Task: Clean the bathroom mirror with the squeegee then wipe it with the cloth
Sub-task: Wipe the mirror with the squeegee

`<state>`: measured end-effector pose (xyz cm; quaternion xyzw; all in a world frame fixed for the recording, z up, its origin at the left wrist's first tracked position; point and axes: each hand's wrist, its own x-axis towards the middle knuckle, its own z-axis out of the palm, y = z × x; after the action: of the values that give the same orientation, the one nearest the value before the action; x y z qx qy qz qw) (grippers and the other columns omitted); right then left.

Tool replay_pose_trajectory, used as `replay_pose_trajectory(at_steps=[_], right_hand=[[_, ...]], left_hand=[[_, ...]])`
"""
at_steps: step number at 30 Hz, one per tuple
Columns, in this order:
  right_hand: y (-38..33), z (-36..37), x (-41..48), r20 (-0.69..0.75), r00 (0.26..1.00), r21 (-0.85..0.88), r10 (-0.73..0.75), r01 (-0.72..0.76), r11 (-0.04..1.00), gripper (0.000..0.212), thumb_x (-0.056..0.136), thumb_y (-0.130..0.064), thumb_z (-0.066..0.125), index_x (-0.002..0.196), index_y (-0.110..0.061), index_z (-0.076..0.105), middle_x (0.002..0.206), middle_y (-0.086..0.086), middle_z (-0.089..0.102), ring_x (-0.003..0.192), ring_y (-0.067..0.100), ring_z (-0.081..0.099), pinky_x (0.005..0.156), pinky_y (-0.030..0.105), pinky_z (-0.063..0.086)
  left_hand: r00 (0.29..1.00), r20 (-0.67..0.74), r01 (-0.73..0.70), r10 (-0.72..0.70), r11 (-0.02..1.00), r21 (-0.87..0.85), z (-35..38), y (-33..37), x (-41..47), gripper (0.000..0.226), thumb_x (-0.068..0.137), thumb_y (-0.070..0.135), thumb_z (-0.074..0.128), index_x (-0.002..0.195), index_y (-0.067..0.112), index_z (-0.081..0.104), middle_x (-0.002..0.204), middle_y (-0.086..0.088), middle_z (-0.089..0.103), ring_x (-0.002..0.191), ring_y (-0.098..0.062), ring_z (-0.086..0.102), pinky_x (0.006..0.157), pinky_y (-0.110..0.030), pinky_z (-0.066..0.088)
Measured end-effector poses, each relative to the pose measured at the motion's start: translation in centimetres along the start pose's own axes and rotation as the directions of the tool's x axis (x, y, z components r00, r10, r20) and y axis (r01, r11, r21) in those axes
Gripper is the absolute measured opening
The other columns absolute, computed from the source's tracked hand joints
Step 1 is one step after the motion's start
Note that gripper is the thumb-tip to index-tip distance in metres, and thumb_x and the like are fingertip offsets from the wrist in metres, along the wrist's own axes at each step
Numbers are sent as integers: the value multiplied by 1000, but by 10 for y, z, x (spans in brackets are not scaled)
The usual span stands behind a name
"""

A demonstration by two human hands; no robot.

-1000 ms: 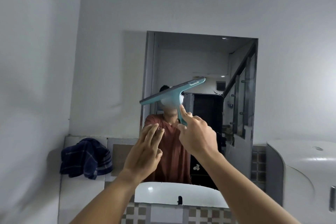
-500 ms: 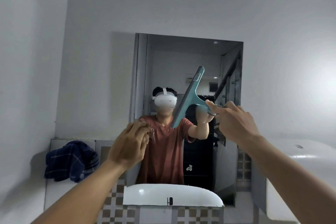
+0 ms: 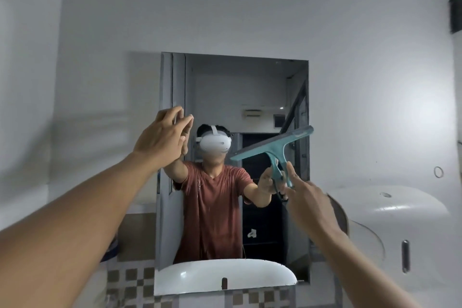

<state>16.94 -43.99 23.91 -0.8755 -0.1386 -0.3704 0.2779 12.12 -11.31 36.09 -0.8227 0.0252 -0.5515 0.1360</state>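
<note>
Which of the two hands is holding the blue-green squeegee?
The right hand grips the squeegee by its handle; the left hand is raised, open and empty.

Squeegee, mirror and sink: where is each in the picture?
squeegee [image 3: 272, 147]: head view, on the teal blade bar.
mirror [image 3: 250, 87]: head view, on its upper glass.
sink [image 3: 200, 280]: head view, on its white rim.

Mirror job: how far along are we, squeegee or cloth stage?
Squeegee stage. Done: the squeegee is picked up, held by its handle in the right hand. In hand: its blade is tilted in front of the mirror; contact with the glass can't be told. The left hand is raised, open, at the mirror's left edge. Left: squeegee passes, then the cloth wipe; no cloth is clearly visible.
</note>
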Motion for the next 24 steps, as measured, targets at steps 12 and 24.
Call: replay_pose_trajectory(at_steps=[12, 24], right_hand=[[-108, 76, -48, -2, 967, 617, 255, -200, 762, 75, 100, -44, 46, 157, -33, -2, 110, -4, 73, 92, 14, 71, 82, 41, 59], [-135, 118, -110, 129, 980, 216, -150, 120, 969, 75, 102, -41, 49, 159, -38, 0, 129, 0, 65, 100, 20, 69, 74, 33, 54]], left_hand=[[998, 35, -54, 54, 998, -14, -3, -12, 3, 58, 88, 22, 68, 143, 18, 50, 145, -9, 43, 129, -34, 38, 89, -47, 57], [994, 98, -48, 48, 999, 0, -12, -12, 6, 58, 91, 24, 67, 145, 21, 47, 148, -7, 39, 134, -32, 34, 86, -51, 58]])
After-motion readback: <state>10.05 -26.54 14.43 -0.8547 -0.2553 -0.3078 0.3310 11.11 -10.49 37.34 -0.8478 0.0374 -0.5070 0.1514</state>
